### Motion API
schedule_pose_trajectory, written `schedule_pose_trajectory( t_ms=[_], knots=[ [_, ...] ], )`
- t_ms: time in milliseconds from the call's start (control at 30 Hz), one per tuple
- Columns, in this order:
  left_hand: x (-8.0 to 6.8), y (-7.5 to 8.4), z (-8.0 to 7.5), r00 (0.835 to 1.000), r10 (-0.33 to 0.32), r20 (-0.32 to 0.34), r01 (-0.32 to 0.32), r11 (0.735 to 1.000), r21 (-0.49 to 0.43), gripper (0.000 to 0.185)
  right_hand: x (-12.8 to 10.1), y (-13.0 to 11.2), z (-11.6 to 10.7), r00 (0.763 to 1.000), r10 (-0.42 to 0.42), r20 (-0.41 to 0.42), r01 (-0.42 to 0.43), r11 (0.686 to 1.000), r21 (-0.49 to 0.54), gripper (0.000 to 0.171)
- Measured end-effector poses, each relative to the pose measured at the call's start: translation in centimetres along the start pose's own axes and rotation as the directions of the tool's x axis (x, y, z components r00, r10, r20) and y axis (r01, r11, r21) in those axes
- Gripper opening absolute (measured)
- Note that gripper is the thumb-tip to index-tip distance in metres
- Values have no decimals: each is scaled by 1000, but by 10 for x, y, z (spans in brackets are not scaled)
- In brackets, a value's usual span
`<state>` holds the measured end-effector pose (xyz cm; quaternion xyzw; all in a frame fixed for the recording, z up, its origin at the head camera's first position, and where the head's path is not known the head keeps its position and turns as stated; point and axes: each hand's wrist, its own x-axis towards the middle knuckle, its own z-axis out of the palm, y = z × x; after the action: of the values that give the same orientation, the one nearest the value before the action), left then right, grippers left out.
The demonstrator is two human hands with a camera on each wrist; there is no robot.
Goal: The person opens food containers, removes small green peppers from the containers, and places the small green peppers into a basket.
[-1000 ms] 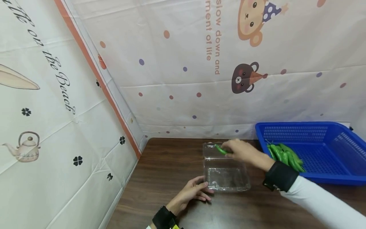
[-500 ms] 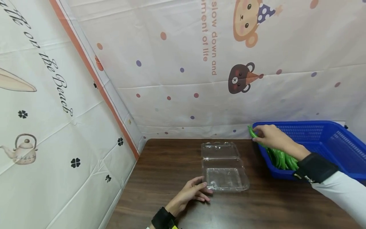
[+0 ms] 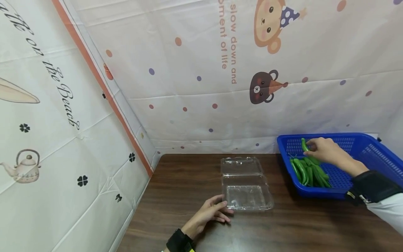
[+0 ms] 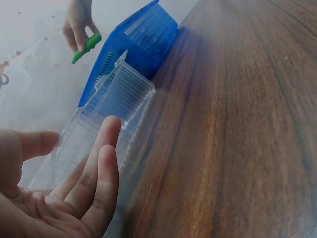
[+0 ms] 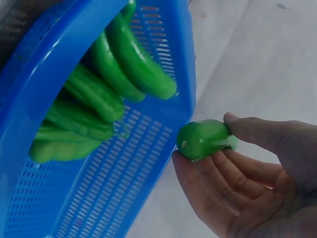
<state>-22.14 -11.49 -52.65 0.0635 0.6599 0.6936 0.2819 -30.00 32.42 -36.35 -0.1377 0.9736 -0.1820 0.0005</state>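
Over the near-left corner of the blue basket, at the table's right edge: right hand pinching one green pepper between thumb and fingertips, long axis roughly upright, stem end hidden in the palm, other peppers heaped directly beneath. Toward the table's middle, well apart to the left of that grip: clear plastic box lying open, lid folded back toward the far edge. At the box's near-left corner: left hand with fingers loosely extended and touching the rim, holding nothing, much the nearer hand to the box.
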Motion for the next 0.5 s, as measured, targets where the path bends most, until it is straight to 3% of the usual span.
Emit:
schedule_pose_trajectory(
  t_ms=[500],
  knots=[
    [0, 0, 0, 1000, 7, -3, -7, 1000, -8, 73, -10, 16, 0, 1000, 18, 10, -18, 1000, -22, 45]
  ],
)
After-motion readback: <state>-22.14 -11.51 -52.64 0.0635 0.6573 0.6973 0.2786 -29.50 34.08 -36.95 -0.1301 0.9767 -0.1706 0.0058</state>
